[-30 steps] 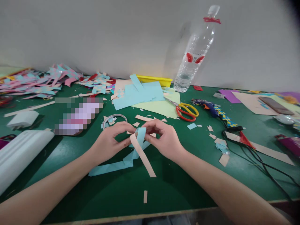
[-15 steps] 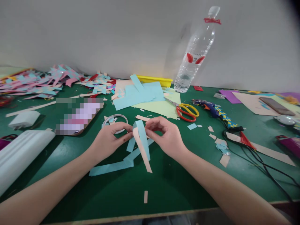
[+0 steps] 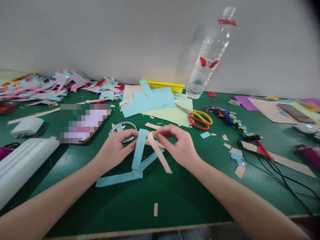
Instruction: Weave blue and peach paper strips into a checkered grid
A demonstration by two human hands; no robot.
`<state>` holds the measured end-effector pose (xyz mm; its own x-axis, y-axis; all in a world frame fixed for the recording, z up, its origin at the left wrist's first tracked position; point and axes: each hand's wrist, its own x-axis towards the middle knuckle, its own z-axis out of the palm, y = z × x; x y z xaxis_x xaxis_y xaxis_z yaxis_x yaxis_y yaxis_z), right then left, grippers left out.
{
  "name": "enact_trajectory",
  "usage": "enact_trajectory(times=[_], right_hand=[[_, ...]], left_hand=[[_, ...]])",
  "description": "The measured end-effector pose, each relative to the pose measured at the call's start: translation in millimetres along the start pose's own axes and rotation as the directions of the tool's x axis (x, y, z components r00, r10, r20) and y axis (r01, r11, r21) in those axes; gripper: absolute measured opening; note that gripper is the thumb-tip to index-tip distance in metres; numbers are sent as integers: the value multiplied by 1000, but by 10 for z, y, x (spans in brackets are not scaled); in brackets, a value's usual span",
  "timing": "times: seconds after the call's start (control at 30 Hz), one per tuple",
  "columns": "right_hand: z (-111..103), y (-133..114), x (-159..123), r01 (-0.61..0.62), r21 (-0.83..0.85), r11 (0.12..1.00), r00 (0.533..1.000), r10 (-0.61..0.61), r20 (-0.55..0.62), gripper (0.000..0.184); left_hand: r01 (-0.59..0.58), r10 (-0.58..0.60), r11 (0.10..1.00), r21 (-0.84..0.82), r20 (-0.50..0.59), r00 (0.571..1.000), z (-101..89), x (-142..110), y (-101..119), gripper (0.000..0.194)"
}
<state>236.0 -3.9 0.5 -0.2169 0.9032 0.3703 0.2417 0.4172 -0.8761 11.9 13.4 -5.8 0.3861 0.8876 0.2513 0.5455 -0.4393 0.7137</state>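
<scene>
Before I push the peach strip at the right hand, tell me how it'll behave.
The peach strip probably bends easily, as it curves over beside the right hand. Being narrow and thin, it is likely very light. Its lower end, unheld, would probably swing aside.

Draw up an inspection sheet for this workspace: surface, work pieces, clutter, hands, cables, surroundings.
Surface: green tabletop, strewn with paper scraps.
Work pieces: upright blue strip and peach strip, raised side by side; bent blue strip lies below, any join unclear.
Clutter: scissors lie beyond the right hand; clear bottle stands at the back; paper-strip pile at far left.
Hands: left hand pinches the upright blue strip, right the peach one.
Cables: dark cords trail across the right side.
Surroundings: pale wall behind; co-workers, nothing seen.
</scene>
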Motion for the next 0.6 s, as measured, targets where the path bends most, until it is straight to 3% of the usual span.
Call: enact_trajectory(times=[0.4,0.6], right_hand=[[-97,65,55,-68,13,998,992,69,-105,10],[-126,177,113,-139,109,984,981,152,-121,17]], left_hand=[[89,-97,994,-58,-149,984,-89,-59,-68,24],[59,-40,995,82,-217,975,-139,-12,-120,28]])
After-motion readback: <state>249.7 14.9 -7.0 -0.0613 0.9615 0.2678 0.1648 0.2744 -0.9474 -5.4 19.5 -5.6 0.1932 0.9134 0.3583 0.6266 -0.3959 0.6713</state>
